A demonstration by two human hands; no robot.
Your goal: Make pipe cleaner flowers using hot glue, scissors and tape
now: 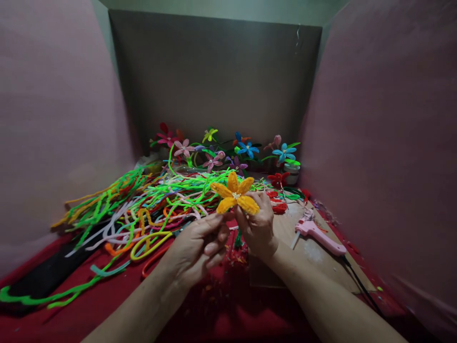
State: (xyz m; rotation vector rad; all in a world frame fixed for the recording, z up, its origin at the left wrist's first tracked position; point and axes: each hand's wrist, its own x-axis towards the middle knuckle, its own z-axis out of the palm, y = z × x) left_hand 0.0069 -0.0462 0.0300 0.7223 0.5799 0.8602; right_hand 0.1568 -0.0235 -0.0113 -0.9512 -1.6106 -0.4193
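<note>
An orange-yellow pipe-cleaner flower [223, 190] with a cluster of pale stamens at its centre faces me in the middle of the head view. My right hand [260, 224] is closed on it from behind and below, with thumb and fingers near the base of the petals. Just under the lower left petal, my left hand [200, 245] has its fingers curled and its thumb and forefinger together. What lies between those fingertips is hidden. A bit of dark green [238, 238] shows below, between the two hands.
Loose coloured pipe cleaners [171, 190] are heaped at left and centre, with yellow-handled scissors [150, 244] in front. Finished flowers [248, 148] stand along the back. A pink glue gun [319, 237] rests on a brown board [285, 262] at right. Pink panels [385, 143] flank the red cloth.
</note>
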